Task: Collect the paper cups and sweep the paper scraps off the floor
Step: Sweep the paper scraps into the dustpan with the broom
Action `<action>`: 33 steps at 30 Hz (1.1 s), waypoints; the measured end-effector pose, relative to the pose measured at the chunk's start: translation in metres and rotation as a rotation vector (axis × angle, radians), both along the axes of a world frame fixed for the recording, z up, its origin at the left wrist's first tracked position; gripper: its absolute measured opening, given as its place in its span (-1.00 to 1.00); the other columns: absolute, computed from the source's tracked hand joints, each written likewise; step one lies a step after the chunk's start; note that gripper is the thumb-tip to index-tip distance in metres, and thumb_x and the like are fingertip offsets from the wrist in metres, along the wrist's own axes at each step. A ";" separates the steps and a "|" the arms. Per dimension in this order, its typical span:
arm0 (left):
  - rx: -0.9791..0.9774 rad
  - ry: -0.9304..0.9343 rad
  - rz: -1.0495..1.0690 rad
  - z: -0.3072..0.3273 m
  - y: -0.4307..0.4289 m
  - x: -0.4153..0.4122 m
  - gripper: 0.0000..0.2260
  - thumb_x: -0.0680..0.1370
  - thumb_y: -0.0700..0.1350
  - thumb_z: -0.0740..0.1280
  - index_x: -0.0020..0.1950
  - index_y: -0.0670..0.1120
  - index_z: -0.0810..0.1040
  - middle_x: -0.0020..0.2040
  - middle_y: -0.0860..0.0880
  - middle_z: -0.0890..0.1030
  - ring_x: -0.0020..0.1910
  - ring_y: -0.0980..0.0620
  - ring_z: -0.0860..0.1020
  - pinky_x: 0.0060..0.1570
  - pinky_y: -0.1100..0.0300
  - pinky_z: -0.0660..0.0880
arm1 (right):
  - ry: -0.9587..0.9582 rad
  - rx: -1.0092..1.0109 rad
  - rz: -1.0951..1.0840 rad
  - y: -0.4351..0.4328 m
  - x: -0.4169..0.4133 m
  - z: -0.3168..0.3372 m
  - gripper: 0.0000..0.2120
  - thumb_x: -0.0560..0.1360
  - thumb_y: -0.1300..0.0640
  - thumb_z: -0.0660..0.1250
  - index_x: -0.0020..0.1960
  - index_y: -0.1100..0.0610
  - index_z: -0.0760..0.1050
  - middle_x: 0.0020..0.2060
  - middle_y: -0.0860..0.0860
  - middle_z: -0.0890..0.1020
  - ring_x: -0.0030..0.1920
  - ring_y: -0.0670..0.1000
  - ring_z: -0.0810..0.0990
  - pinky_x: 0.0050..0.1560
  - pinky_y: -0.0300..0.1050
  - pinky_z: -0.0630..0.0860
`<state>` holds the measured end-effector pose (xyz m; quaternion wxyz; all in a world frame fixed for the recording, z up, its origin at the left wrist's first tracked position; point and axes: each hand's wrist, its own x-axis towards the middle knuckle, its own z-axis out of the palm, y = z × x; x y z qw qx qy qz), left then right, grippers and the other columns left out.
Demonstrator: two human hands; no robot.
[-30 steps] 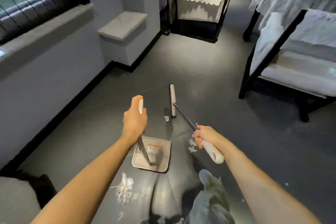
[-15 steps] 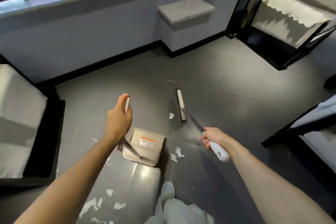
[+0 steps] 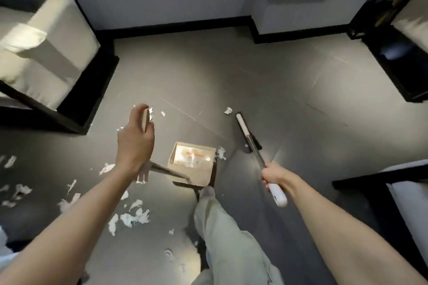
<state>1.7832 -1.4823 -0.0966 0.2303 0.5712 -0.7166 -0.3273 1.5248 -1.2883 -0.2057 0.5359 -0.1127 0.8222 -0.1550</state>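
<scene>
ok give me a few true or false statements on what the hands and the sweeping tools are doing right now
1. The left hand holds the dustpan by its long handle. True.
2. The broom head sits inside the dustpan. False: it is to the right of the pan, apart from it.
3. Paper scraps lie on the floor left of the person's leg. True.
4. The right hand is empty. False: it holds the broom handle.

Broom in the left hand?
No, the right hand grips the broom by its white handle, while the left hand holds the dustpan by its handle.
</scene>
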 end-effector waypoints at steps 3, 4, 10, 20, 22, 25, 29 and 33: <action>-0.014 -0.024 0.054 0.005 0.027 0.003 -0.71 0.57 -0.18 0.23 0.27 0.05 0.39 -0.10 0.00 0.53 -0.23 -0.17 0.51 -0.15 0.10 0.43 | -0.110 0.048 0.072 0.018 0.029 0.000 -0.71 0.48 0.35 0.11 0.20 0.23 0.32 -0.36 0.12 0.46 -0.48 -0.01 0.41 -0.51 -0.18 0.40; -0.003 -0.029 0.058 0.008 0.035 0.002 -0.71 0.57 -0.19 0.23 0.28 0.03 0.40 -0.09 -0.01 0.53 -0.25 -0.17 0.51 -0.19 0.12 0.40 | -0.155 0.054 0.064 0.024 0.038 0.004 -0.75 0.48 0.34 0.13 0.15 0.21 0.30 -0.32 0.13 0.46 -0.45 -0.01 0.42 -0.51 -0.18 0.41; 0.120 0.028 0.126 0.015 0.065 -0.012 -0.70 0.58 -0.21 0.21 0.25 0.10 0.41 -0.04 -0.11 0.55 -0.39 -0.08 0.51 -0.52 0.14 0.52 | -0.300 -0.032 -0.084 0.031 0.009 0.037 -0.62 0.50 0.41 0.12 0.21 0.09 0.41 -0.43 0.06 0.35 -0.56 -0.11 0.29 -0.64 -0.34 0.23; 0.173 -0.059 0.186 0.008 0.075 -0.050 -0.67 0.59 -0.17 0.25 0.32 0.11 0.39 0.04 -0.03 0.51 -0.37 -0.14 0.51 -0.35 -0.04 0.58 | -0.058 -0.122 0.195 -0.039 -0.117 0.050 -0.40 0.48 0.39 0.07 0.51 0.12 0.17 -0.43 0.09 0.42 -0.52 -0.03 0.34 -0.58 -0.27 0.33; 0.165 -0.096 0.176 0.004 0.074 -0.061 -0.67 0.58 -0.17 0.26 0.32 0.07 0.41 0.03 -0.06 0.54 -0.31 -0.09 0.48 -0.21 -0.01 0.56 | -0.019 -0.125 0.226 -0.065 -0.147 0.046 -0.45 0.48 0.39 0.07 0.47 0.18 0.22 -0.42 0.10 0.42 -0.50 -0.02 0.35 -0.52 -0.21 0.35; 0.123 -0.161 0.139 -0.004 0.073 -0.075 -0.68 0.56 -0.22 0.30 0.31 -0.02 0.46 0.01 -0.06 0.58 -0.14 -0.06 0.49 -0.06 0.14 0.36 | 0.030 -0.104 0.269 -0.104 -0.184 0.033 -0.50 0.47 0.40 0.07 0.40 0.25 0.28 -0.36 0.12 0.45 -0.46 -0.01 0.37 -0.45 -0.14 0.38; 0.183 -0.209 0.117 -0.024 0.067 -0.078 -0.66 0.56 -0.19 0.31 0.32 0.04 0.46 0.03 -0.01 0.61 0.02 -0.12 0.59 -0.04 0.16 0.36 | 0.087 -0.092 0.322 -0.153 -0.218 0.007 -0.58 0.48 0.38 0.06 0.33 0.28 0.33 -0.38 0.13 0.44 -0.47 0.01 0.38 -0.49 -0.18 0.38; 0.149 -0.194 0.141 -0.044 0.058 -0.077 -0.66 0.54 -0.22 0.32 0.29 0.06 0.48 -0.01 -0.08 0.67 -0.06 -0.14 0.63 -0.04 0.03 0.48 | 0.144 -0.045 0.474 -0.192 -0.232 -0.018 -0.65 0.41 0.37 0.10 0.18 0.34 0.40 -0.42 0.15 0.47 -0.50 0.08 0.41 -0.37 -0.09 0.44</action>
